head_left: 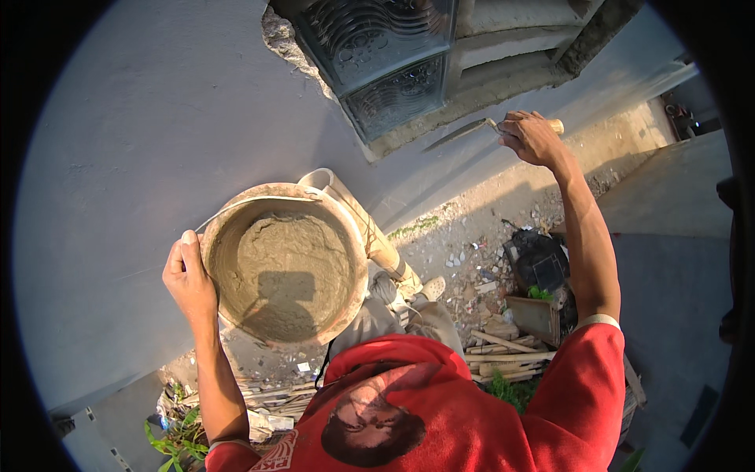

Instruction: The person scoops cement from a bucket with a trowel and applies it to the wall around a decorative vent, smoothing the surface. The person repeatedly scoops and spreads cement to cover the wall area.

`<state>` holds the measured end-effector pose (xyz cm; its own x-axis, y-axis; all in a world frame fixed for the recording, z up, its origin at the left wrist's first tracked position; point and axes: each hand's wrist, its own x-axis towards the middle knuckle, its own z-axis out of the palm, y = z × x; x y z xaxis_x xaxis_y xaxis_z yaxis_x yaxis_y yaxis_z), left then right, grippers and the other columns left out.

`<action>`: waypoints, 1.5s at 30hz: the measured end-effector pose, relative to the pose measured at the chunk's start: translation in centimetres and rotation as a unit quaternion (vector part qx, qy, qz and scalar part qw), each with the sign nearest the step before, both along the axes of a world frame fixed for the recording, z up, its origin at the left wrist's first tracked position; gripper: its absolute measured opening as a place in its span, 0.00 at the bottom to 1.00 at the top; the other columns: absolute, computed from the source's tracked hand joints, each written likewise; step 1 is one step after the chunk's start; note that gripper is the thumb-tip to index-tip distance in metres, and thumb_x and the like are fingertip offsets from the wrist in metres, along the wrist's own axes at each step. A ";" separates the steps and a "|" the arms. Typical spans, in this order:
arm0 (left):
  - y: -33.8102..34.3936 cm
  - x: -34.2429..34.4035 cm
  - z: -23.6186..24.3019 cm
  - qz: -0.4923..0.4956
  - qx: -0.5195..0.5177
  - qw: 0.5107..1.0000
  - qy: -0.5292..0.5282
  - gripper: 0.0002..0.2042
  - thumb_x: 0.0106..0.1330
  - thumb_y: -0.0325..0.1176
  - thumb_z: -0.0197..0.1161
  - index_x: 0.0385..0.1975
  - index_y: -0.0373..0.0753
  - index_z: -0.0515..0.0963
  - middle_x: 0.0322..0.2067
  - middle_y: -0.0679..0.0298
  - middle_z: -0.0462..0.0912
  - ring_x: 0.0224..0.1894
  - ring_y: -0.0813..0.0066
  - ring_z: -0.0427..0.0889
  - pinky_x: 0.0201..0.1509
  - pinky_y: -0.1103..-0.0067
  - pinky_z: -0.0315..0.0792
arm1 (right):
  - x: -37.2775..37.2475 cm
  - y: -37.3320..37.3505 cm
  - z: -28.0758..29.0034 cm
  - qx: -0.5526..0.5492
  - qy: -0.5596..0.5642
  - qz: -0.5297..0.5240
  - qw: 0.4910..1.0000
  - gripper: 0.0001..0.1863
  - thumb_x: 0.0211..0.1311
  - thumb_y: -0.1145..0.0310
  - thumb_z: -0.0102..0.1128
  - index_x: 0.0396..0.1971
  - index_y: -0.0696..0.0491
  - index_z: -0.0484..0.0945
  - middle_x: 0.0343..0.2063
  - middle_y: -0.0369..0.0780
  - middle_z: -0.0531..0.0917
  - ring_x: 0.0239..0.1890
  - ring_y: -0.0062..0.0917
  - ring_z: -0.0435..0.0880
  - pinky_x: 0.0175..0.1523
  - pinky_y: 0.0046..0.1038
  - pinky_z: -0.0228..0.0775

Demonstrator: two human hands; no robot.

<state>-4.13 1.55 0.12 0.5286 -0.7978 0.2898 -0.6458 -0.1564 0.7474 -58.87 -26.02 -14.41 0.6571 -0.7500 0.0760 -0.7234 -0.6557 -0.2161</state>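
Sitting left of centre in the frame, the bucket (356,236) held wet mortar (303,244). The left hand (189,271) had its fingers clamped on the bucket's left rim, forearm rising from the lower left. At upper right, the right hand (535,139) was wrapped around the handle of the trowel (460,134), arm stretched upward, blade pointing left beneath the glass panels (393,94).

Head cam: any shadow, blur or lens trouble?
Head view: a dark, blocky shadow falls on the mortar inside the bucket; head view: warm sunlight catches the right hand, while the wall looks duller and grey-blue; head view: the fisheye blacks out the corners; head view: no obvious motion blur on the trowel, though its blade shows as a thin sliver.
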 end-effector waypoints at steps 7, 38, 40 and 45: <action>-0.2 -0.6 0.3 0.013 0.007 1.000 0.006 0.19 0.81 0.43 0.57 0.32 0.33 0.82 0.28 0.71 0.79 0.33 0.83 0.71 0.41 0.79 0.68 | 1.4 3.2 -1.1 -0.052 0.016 -0.134 0.990 0.15 0.70 0.58 0.65 0.49 0.50 0.85 0.46 0.39 0.84 0.52 0.37 0.82 0.55 0.42 0.73; -0.2 -0.8 0.5 -0.032 -0.005 0.999 0.042 0.22 0.82 0.45 0.55 0.31 0.32 0.81 0.27 0.70 0.78 0.31 0.81 0.71 0.39 0.79 0.69 | 1.4 20.3 -10.1 0.355 -0.560 -0.546 0.512 0.14 0.76 0.57 0.56 0.48 0.52 0.74 0.29 0.35 0.77 0.21 0.20 0.76 0.23 0.27 0.72; -0.3 -0.6 0.4 -0.029 -0.003 0.999 0.037 0.22 0.82 0.45 0.56 0.31 0.32 0.81 0.27 0.69 0.78 0.31 0.81 0.71 0.38 0.78 0.69 | 0.0 17.3 -11.1 0.277 -0.645 -0.491 0.515 0.14 0.75 0.55 0.57 0.46 0.51 0.73 0.28 0.35 0.77 0.20 0.22 0.76 0.21 0.28 0.72; -0.5 0.1 0.1 -0.034 0.004 0.999 -0.021 0.22 0.82 0.44 0.55 0.28 0.33 0.78 0.25 0.71 0.75 0.30 0.82 0.69 0.37 0.79 0.66 | -2.2 9.1 -12.5 0.235 -0.565 -0.590 0.526 0.20 0.75 0.49 0.57 0.49 0.52 0.73 0.27 0.36 0.76 0.21 0.23 0.76 0.24 0.30 0.74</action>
